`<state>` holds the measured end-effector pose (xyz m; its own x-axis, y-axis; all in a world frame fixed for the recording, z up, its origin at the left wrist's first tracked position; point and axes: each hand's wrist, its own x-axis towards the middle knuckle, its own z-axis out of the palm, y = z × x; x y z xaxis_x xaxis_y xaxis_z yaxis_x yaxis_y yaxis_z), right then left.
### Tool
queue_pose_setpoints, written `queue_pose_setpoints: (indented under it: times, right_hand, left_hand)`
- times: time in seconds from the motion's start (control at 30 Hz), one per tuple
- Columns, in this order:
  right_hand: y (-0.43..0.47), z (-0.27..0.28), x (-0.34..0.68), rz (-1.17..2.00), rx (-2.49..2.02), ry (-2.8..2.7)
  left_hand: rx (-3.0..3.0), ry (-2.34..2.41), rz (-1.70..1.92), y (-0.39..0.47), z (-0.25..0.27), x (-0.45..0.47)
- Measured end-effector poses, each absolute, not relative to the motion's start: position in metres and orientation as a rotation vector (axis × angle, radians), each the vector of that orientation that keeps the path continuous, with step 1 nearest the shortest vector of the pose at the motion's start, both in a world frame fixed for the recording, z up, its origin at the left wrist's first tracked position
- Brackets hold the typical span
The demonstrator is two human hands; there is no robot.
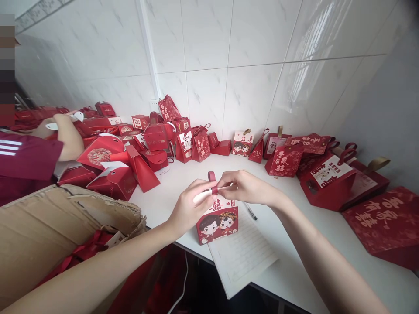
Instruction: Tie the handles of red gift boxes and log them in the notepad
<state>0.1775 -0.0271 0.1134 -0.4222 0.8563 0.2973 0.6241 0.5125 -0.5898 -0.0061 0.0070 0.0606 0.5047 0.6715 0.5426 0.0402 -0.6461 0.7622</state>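
Item 1: small carton (218,224), red below and white above, printed with two cartoon figures and a red double-character emblem; tilted, between the two hands, over the near edge of the white surface (294,226) and overlapping the notepad; whether its base rests there cannot be told

Item 2: dark red ribbon (212,176), forming an upright loop at the carton's top, with a band across the white upper edge

Item 3: left hand (193,205), closed around the carton's white top from the left, thumb on the front face

Item 4: right hand (244,185), thumb and fingers drawn together, pinching the ribbon at the right of the loop; the exact fingertip contact is partly hidden

Item 5: lined notepad (245,253), handwritten in faint lines, projecting past the near edge; a pen (250,212) just beyond it

Item 6: red gift boxes along the wall, among them a small two-figure box (242,144) with a gold loop, a patterned box (284,160) with white characters, and a large box (329,181) bearing a white label

Item 7: heap of red boxes (153,137) at the left, some with open flaps

Item 8: cardboard carton (26,213), torn at the rim, near left, red articles inside

Item 9: co-worker's maroon sleeve (39,157), white-striped, far left, forearm bent among the heap

Item 10: tiled wall (209,35), pale and veined, behind all
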Motion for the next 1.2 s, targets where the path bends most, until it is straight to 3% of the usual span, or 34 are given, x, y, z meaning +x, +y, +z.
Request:
queue_pose_setpoints:
  times: [0.53, 1.2]
  right_hand:
    - [-0.0223, 0.108, 0.1797, 0.822, -1.174, -2.115]
    - [-0.0223, 0.1114, 0.1819, 0.81, -1.147, -2.22]
  left_hand:
    - [1.967, 0.612, 1.096, 0.0052, 0.0667, -0.0053]
    - [1.933, 0.626, 1.04, 0.0029, 0.0687, -0.0044]
